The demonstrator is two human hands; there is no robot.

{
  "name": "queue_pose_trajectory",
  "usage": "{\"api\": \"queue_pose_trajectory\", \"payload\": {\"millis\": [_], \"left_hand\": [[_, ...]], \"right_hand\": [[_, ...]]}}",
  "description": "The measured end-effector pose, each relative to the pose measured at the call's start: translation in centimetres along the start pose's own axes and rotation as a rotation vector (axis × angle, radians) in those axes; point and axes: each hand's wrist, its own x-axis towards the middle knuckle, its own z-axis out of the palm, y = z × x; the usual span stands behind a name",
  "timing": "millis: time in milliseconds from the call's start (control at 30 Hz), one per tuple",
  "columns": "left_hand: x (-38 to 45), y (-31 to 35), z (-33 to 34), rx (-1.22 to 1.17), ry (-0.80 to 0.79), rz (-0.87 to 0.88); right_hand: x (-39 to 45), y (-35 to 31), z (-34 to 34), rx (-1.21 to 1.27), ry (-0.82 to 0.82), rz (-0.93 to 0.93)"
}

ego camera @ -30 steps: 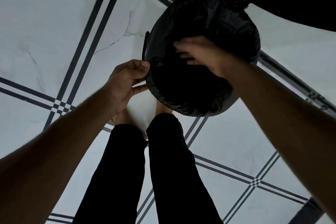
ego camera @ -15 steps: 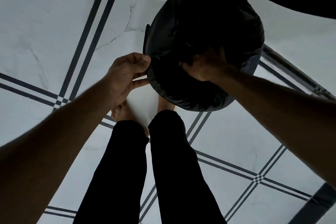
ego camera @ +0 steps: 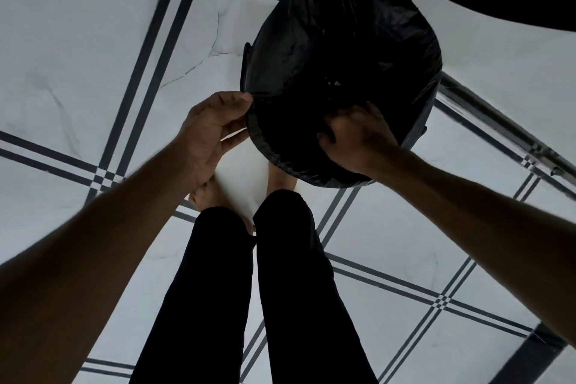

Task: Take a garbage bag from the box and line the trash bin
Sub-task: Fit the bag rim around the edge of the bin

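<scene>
Hidden and cut off

Round trash bin (ego camera: 246,65) almost wholly covered by crinkled black plastic garbage bag (ego camera: 343,50); right hand (ego camera: 358,137) fingertips lost in the dark interior; both forearms cropped by frame edges.

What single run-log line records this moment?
stage: fitting liner | left hand: pinches garbage bag edge | right hand: grips bag at near rim | trash bin: bag over rim | floor: tiled

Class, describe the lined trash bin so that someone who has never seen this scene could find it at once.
Start from the pale marble floor crossed by dark stripes and look ahead of the person's bare feet. There stands a round trash bin, with a glossy black garbage bag folded over its rim. The left hand and right hand both grip its near edge.
</scene>
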Motion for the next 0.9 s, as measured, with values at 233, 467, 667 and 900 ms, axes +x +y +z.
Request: {"api": "queue_pose_trajectory", "payload": {"millis": [233,467,667,900], "left_hand": [[-1.7,-0.8,1.5,-0.178,0.156,-0.153],[-2.5,-1.6,3.2,-0.285,0.220,-0.202],[-3.1,-2.2,3.9,-0.302,0.264,-0.226],[-3.3,-3.1,4.4,-0.394,0.260,-0.249]], "right_hand": [[-6.7,-3.1,0.2,0.655,0.566,0.245],[-10.2,-3.4,0.7,1.825,0.668,1.202],[-9.5,-1.5,1.3,2.060,0.483,1.283],[-9.7,-1.4,1.5,2.384,0.328,1.091]]}}
